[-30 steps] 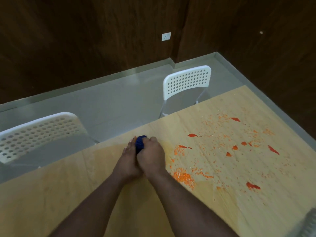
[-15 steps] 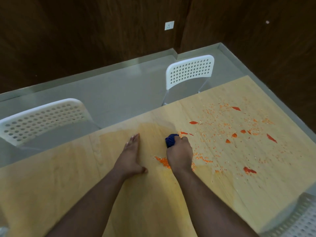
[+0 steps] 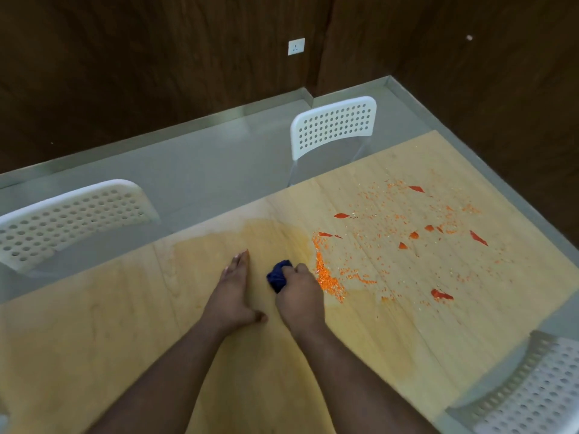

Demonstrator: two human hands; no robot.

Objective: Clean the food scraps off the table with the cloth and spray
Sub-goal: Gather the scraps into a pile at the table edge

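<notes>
The orange scraps [image 3: 329, 277] lie at 3 o'clock, just beside the cloth [image 3: 278, 278]. A fast wipe may scatter them, or push them over the table [image 3: 94, 339] edge. The right hand [image 3: 300, 297] is curled tightly around the blue cloth. The left hand [image 3: 233, 296] lies flat and open on the table. No spray is visible.
</notes>
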